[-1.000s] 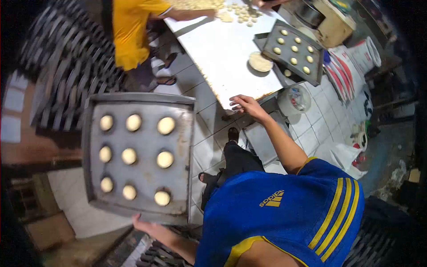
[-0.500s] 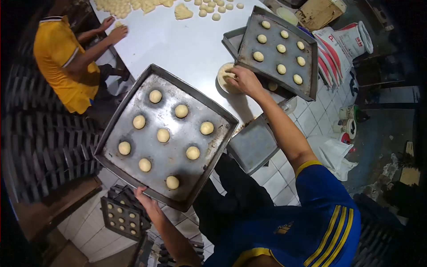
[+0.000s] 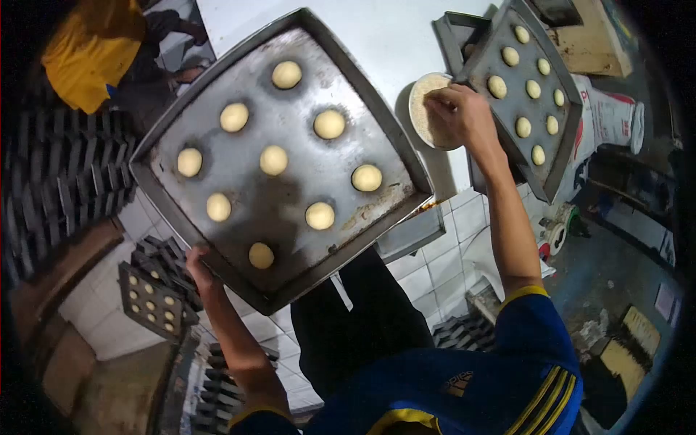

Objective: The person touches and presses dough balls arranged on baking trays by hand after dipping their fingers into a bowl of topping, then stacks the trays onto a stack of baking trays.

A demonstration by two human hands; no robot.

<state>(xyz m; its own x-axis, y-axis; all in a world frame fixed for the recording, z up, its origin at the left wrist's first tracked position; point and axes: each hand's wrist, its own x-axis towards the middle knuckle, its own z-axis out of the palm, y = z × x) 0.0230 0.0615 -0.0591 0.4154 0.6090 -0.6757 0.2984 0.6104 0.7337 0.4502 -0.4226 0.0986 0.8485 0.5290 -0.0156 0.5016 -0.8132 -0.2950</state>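
My left hand [image 3: 199, 267] grips the near left edge of a square metal baking tray [image 3: 319, 54], partly hidden behind its wall. Several pale round dough balls [image 3: 274, 160] sit spaced apart on the tray, which is held out over the white table's edge. My right hand [image 3: 467, 119] is at a round bowl [image 3: 437, 77] holding pale, fine grains. Its fingers are bunched together inside the rim; whatever is between them is hidden. Just right of this hand lies a second baking tray [image 3: 511, 94] with more dough balls, resting across another tray.
The white table [image 3: 239, 29] lies ahead. A person in a yellow shirt [image 3: 94, 51] is at upper left. Stacked dark trays [image 3: 65, 188] line the left side; another dough-filled tray [image 3: 150, 301] is lower left. Printed sacks [image 3: 612, 119] stand at right on the tiled floor [image 3: 420, 286].
The view has shifted, and the held tray appears higher and larger. My right hand's fingers have drawn together in the bowl. My left hand still holds the tray.
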